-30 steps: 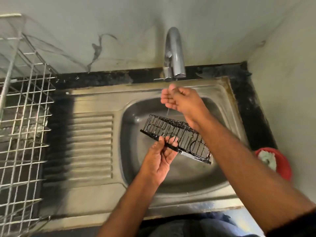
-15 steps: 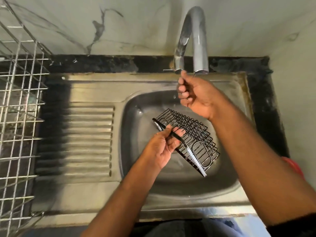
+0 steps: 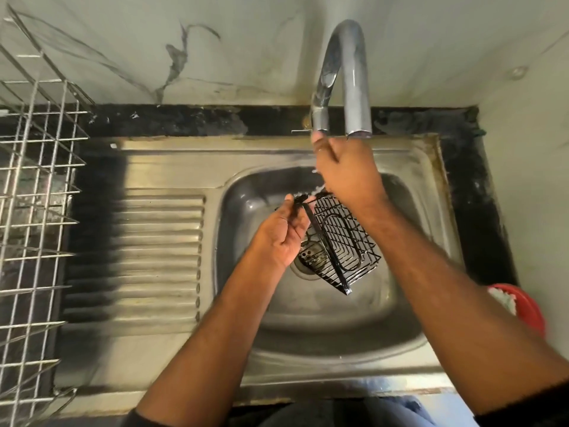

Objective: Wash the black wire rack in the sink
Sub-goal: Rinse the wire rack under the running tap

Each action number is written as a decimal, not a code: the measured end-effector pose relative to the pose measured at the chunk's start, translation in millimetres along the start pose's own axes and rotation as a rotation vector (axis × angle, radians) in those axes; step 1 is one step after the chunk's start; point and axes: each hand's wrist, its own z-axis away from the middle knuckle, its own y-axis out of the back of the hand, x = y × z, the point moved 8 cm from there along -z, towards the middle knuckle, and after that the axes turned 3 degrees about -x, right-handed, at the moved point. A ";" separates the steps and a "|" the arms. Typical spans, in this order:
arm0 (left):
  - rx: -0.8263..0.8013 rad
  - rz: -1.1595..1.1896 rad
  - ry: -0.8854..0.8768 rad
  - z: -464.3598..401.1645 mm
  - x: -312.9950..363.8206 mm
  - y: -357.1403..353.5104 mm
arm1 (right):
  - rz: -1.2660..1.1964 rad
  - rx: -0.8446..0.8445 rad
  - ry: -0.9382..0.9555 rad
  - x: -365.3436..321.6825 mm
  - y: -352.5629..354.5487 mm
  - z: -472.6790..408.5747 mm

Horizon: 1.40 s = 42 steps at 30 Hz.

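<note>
The black wire rack [image 3: 341, 238] hangs tilted over the basin of the steel sink [image 3: 308, 362], just above the drain [image 3: 311, 257]. My left hand [image 3: 280, 235] grips the rack by its upper left edge, fingers curled round the flat black bar. My right hand [image 3: 348, 174] is off the rack and raised to the base of the curved tap [image 3: 348, 72], its fingertips blurred there beside the small lever. A few water drops show under that hand. My right forearm hides the rack's upper right corner.
A ribbed drainboard [image 3: 138, 257] lies left of the basin. A tall silver wire dish rack [image 3: 34, 211] stands at the far left. A red container [image 3: 523, 306] with something white in it sits low at the right, against the wall.
My right hand rose from under the spout to the tap's base. My left hand turned the rack from nearly level to hanging steeply, and it now sits lower over the drain.
</note>
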 end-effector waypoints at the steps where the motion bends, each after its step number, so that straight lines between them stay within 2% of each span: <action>1: 0.001 0.008 -0.006 -0.4 2.1 -1.7 | 0.044 0.060 -0.010 2.2 6.9 1.4; 3: 0.003 0.016 -0.019 -2.1 6.1 -4.3 | 0.110 0.060 -0.064 12.4 14.1 4.6; 6: -0.007 0.037 -0.028 -4.8 10.5 -4.8 | 0.202 -0.072 -0.064 31.8 13.5 12.2; 9: -0.012 0.101 -0.023 -7.0 13.6 -4.1 | 0.382 -0.041 -0.032 49.8 23.7 24.0; 12: -0.016 0.115 -0.023 -9.6 16.0 -6.8 | 0.380 -0.146 -0.142 69.7 14.0 40.4; 16: 0.002 0.056 -0.023 -9.9 14.6 -7.5 | 0.367 -0.118 -0.140 71.9 12.1 50.6; 23: 0.048 -0.248 -0.035 21.6 6.3 -4.5 | 0.228 -0.171 -0.135 76.2 3.2 57.4; 27: -0.013 -0.538 -0.113 69.4 4.0 -6.1 | 0.132 -0.106 -0.158 75.5 -6.0 64.4; 30: -0.035 -0.658 -0.212 94.4 4.4 -9.7 | 0.116 -0.083 -0.188 75.5 -11.0 70.4; 35: -0.072 -0.745 -0.382 120.1 13.8 -16.6 | 0.096 -0.044 -0.144 53.1 1.2 84.7; 39: -0.168 -0.780 -0.397 142.8 14.5 -31.4 | 0.092 -0.035 -0.110 34.5 19.4 102.0; 42: -0.171 -0.789 -0.404 150.5 15.5 -37.5 | 0.100 -0.049 -0.108 28.9 24.9 111.8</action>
